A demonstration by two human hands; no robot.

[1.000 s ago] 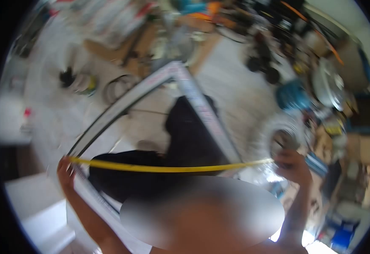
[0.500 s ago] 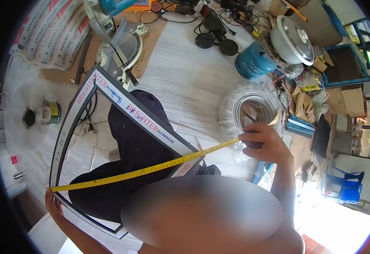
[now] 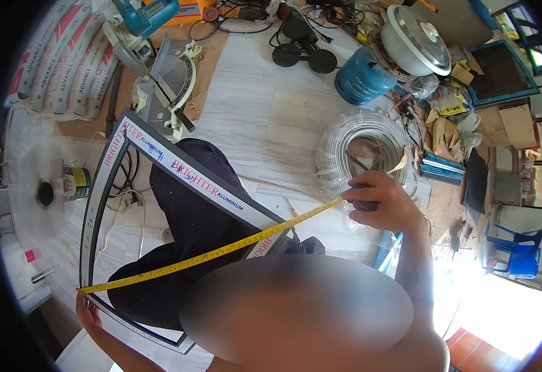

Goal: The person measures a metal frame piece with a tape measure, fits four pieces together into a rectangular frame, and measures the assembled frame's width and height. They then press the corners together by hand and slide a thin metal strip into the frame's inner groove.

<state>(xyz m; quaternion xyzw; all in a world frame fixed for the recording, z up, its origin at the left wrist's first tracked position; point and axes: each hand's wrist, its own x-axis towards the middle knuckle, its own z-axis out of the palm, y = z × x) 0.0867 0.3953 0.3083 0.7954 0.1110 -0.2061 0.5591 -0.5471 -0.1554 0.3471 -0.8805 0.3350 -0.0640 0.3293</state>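
An aluminum frame [image 3: 206,180] with black edges and printed protective film rests across the dark-clothed legs. Stretched diagonally over it is the yellow blade of a tape measure [image 3: 221,251], from the frame's left corner to past its right corner. At that left corner, my left hand [image 3: 88,311] is closed on the frame, with the blade's end by its fingertips. My right hand [image 3: 385,203] grips the dark tape case, which the fingers mostly cover, beyond the frame's right corner. A blurred oval hides part of the near view.
A miter saw [image 3: 165,87] stands on cardboard beyond the frame. A coil of tubing [image 3: 333,155] lies near my right hand, with a blue gas cylinder [image 3: 361,80] behind it. An orange-handled screwdriver [image 3: 292,208] is on the tiled floor. Wrapped rolls [image 3: 66,68] are at far left.
The view has shifted slightly. The frame's left corner and my left hand appear a little lower; my right hand appears slightly further left. Both holds and the stretched tape stay the same.
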